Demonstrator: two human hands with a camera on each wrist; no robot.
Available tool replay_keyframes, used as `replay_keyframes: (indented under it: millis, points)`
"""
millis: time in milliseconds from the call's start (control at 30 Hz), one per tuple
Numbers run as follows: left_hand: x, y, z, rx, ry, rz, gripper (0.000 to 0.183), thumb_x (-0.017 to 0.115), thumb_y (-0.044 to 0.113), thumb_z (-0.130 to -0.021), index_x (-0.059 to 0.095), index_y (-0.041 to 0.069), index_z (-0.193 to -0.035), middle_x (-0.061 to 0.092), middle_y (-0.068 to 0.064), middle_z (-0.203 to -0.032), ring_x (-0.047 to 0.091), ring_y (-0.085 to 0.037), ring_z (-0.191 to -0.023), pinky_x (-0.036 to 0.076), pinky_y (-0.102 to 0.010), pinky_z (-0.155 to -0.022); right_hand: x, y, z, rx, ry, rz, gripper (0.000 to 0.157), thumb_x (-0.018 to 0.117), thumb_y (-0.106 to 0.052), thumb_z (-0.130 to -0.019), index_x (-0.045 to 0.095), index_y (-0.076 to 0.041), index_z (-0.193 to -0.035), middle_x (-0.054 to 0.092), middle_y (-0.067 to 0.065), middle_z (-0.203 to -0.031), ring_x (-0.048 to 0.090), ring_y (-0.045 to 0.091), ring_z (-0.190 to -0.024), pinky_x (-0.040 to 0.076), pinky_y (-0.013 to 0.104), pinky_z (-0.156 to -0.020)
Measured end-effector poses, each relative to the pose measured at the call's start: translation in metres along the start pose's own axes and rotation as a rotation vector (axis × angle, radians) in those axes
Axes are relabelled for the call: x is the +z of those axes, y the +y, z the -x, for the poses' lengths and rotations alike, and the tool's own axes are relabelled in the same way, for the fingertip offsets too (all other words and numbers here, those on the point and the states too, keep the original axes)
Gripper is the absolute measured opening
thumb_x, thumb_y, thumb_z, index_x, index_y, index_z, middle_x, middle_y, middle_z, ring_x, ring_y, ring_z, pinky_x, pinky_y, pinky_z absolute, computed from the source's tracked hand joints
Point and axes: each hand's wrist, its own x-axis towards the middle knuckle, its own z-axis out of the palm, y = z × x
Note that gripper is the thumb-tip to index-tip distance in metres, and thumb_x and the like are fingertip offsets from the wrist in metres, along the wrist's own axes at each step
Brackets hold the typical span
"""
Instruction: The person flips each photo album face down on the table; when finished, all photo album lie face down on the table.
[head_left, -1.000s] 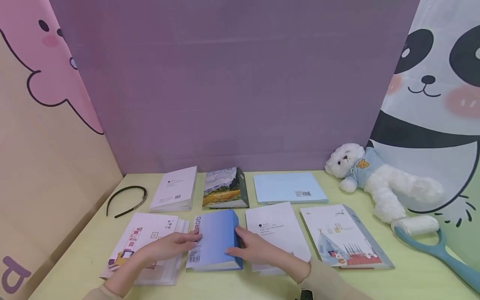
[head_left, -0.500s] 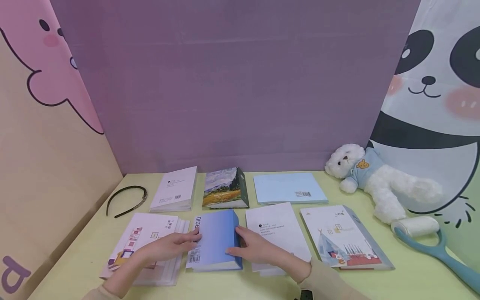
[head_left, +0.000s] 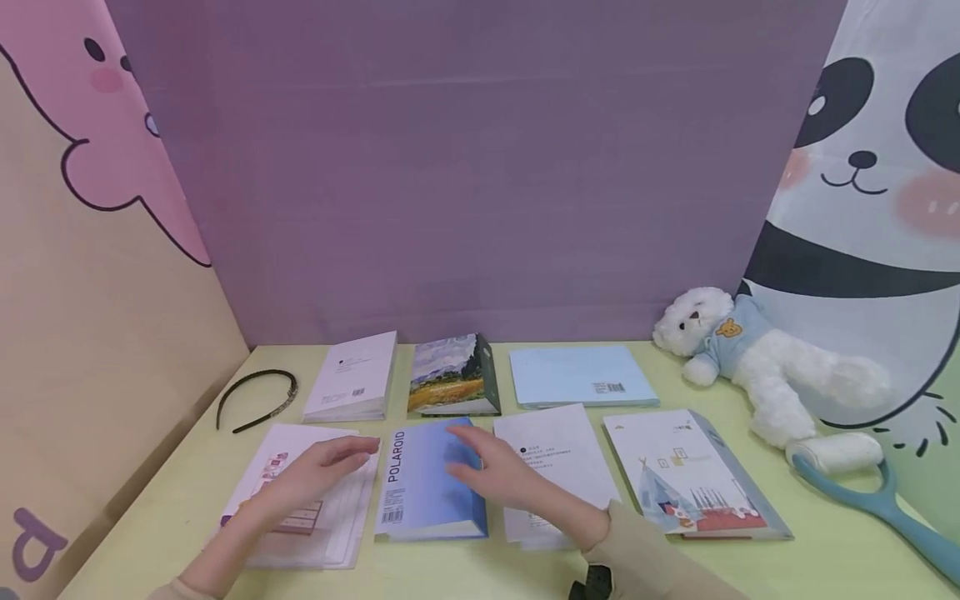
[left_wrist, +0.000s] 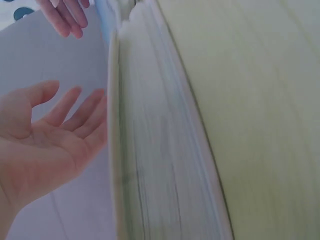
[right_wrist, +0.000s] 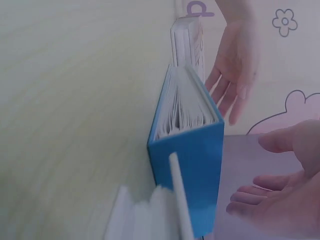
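A blue album (head_left: 427,504) marked POLAROID lies front middle in the head view, its thick page edge facing me. Over its right part hovers my right hand (head_left: 498,471), fingers extended and holding nothing. My left hand (head_left: 318,471) is raised over the white album (head_left: 292,437) with a pink printed picture, its fingertips near the blue album's left side. In the right wrist view the blue album (right_wrist: 187,175) shows its spine, with my right hand (right_wrist: 285,185) apart from it. The left wrist view shows my left hand (left_wrist: 55,130) with fingers spread, beside a thick block of pages (left_wrist: 155,130).
Right of the blue album lie a white book (head_left: 562,442) and a tent-picture book (head_left: 675,467). Behind are a white book (head_left: 352,375), a landscape-cover book (head_left: 450,375) and a light-blue one (head_left: 577,375). A headband (head_left: 288,400), plush bear (head_left: 750,350) and lint roller (head_left: 836,452) flank them.
Both hands have let go of the blue album and lifted off it, the left moving leftward. The full POLAROID lettering now shows. The album itself has stayed in place.
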Motion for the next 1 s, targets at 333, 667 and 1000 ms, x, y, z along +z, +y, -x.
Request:
replay_keyframes:
  millis: [333,667,1000]
  points:
    - [-0.022,-0.016,0.017,-0.061,0.177,-0.005,0.043,0.050,0.033,-0.097,0.054,0.007,-0.131,0.058,-0.010,-0.131,0.053,-0.025,-0.122,0.043,-0.035,-0.101,0.029,-0.018,-0.023,-0.022,-0.035,0.011,0.054,0.057,-0.027,-0.094,0.042,-0.002,-0.139,0.045,0.011,-0.143,0.047,0.029,-0.128,0.039,0.042,-0.106]
    - [-0.056,-0.038,0.037,-0.087,0.300,-0.111,0.044,0.049,0.034,-0.098,0.053,0.007,-0.132,0.060,-0.011,-0.128,0.050,0.014,-0.101,0.045,-0.015,-0.084,0.049,-0.035,-0.042,0.013,-0.100,0.053,0.051,0.058,-0.034,-0.093,0.048,-0.009,-0.137,0.050,0.004,-0.140,0.047,0.022,-0.128,0.040,0.036,-0.106]
    - [-0.071,-0.051,0.049,-0.191,0.319,-0.131,0.050,0.048,0.035,-0.098,0.046,0.003,-0.136,0.053,-0.021,-0.133,0.050,-0.003,-0.107,0.046,-0.022,-0.083,0.065,-0.042,-0.052,0.068,-0.202,0.058,0.059,0.063,-0.038,-0.088,0.048,-0.010,-0.138,0.049,0.005,-0.141,0.043,0.021,-0.132,0.039,0.034,-0.106]
